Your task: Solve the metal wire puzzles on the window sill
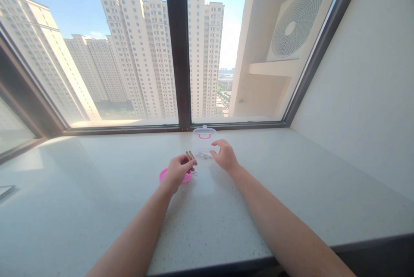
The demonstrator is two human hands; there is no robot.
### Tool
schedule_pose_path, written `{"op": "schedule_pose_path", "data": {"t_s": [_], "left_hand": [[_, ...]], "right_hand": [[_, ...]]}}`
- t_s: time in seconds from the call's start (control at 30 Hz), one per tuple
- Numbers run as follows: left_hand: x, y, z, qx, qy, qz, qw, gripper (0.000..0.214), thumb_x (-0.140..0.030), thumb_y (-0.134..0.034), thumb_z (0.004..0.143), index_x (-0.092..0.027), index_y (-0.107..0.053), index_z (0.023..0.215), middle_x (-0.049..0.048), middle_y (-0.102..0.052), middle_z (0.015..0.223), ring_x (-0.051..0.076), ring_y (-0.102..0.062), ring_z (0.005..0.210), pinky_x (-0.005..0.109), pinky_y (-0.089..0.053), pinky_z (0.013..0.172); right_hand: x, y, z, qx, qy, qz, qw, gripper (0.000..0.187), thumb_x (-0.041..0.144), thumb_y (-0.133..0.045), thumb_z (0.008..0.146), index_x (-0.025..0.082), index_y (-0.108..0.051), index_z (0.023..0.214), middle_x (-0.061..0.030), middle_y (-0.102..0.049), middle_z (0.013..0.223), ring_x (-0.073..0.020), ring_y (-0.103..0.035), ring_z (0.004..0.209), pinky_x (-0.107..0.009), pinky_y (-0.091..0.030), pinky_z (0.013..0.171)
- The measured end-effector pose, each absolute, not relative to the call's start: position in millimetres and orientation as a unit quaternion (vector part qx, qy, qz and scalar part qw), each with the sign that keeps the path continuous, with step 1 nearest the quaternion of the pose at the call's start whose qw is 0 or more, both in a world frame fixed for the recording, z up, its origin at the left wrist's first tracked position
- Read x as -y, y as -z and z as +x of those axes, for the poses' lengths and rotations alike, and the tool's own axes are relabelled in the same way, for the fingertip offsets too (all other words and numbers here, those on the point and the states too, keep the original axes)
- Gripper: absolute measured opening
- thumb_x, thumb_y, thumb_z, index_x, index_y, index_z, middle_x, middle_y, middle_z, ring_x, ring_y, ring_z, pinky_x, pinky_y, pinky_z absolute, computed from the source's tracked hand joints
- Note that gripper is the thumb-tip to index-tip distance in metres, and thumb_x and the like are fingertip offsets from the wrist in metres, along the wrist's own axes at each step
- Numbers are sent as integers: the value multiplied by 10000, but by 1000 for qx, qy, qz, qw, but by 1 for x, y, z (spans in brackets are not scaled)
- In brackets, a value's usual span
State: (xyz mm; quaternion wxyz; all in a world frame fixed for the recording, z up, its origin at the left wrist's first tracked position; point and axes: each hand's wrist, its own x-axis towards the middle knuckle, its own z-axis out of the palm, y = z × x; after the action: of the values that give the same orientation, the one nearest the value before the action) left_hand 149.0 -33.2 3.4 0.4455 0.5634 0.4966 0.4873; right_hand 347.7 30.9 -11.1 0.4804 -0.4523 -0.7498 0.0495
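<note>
My left hand (pixel 180 171) is closed around a few slim, brownish metal pieces (pixel 190 155) that stick up past the fingers. Their exact kind is too small to make out. Beneath that hand lies a round pink dish or lid (pixel 164 176), partly covered by it. A small thin ring (pixel 195 173) shows just below the fingertips. To the right, my right hand (pixel 224 155) has thumb and fingers apart and holds nothing. It is beside a clear plastic box (pixel 200 143) with a pink handle (pixel 205 136), near small shiny items (pixel 205 155) at the box's bottom.
The pale speckled sill (pixel 106 190) stretches along a window with a dark frame (pixel 183 52). A white wall (pixel 362 74) rises at the right. At the far left edge lies a flat object (pixel 5 190), cut off by the view.
</note>
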Motion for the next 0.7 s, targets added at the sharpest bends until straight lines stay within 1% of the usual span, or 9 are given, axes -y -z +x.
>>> {"op": "schedule_pose_path", "data": {"t_s": [0.1,0.17,0.23,0.3,0.33,0.4,0.47,0.53,0.7], "left_hand": [[32,-2,148,-494,-487,569,442,275,-403,-670,656,-137,-604,663,14,-592,547,114,-530,510,217,-380,509],[32,-2,148,-491,-486,573,441,274,-404,-664,663,-136,-609,672,11,-590,544,109,-522,505,214,-374,509],[32,-1,148,-488,-484,577,441,273,-403,-659,669,-134,-613,685,8,-585,543,105,-515,504,210,-365,505],[33,-1,148,-487,-479,582,441,277,-407,-660,668,-134,-614,687,-1,-570,535,102,-504,497,207,-354,497],[34,-2,149,-487,-475,585,441,284,-414,-662,665,-134,-614,685,-5,-560,527,100,-498,491,206,-349,491],[36,-2,150,-485,-463,591,449,307,-435,-664,661,-133,-616,688,-12,-544,519,99,-487,479,206,-341,479],[37,-2,150,-478,-447,597,464,335,-458,-656,666,-130,-621,717,-11,-538,527,98,-482,472,206,-338,469],[38,-2,149,-473,-435,600,478,352,-469,-650,672,-127,-620,747,-8,-539,539,98,-482,470,206,-341,463],[38,-1,147,-481,-413,603,485,326,-464,-653,668,-142,-606,689,-11,-532,513,97,-484,463,198,-340,451]], "right_hand": [[-21,-3,350,739,-45,-440,508,187,185,-585,733,151,-586,917,-63,-589,920,-117,-496,581,-294,-440,693],[-12,-14,351,749,-79,-423,504,163,238,-591,756,158,-582,897,-42,-605,880,-83,-454,498,-268,-437,612],[-4,-22,350,776,-156,-408,454,170,322,-604,766,163,-594,824,-23,-616,782,-78,-466,475,-243,-420,530],[4,-22,347,789,-273,-404,372,254,406,-619,754,156,-604,796,-28,-624,749,-75,-496,442,-222,-406,452],[6,-20,344,783,-334,-404,335,298,430,-641,731,153,-605,835,-39,-633,780,-79,-516,434,-213,-402,417],[10,-10,336,758,-429,-392,296,413,425,-705,667,160,-583,960,-61,-642,858,-94,-557,451,-197,-404,376],[11,1,327,724,-493,-374,304,435,415,-707,667,162,-568,992,-75,-636,911,-109,-589,501,-197,-436,385],[10,10,320,700,-522,-358,332,423,414,-702,670,154,-573,977,-73,-636,896,-114,-597,531,-198,-452,397],[2,18,319,688,-548,-332,342,350,387,-709,646,123,-601,850,-23,-618,650,-121,-578,507,-215,-467,427]]}}
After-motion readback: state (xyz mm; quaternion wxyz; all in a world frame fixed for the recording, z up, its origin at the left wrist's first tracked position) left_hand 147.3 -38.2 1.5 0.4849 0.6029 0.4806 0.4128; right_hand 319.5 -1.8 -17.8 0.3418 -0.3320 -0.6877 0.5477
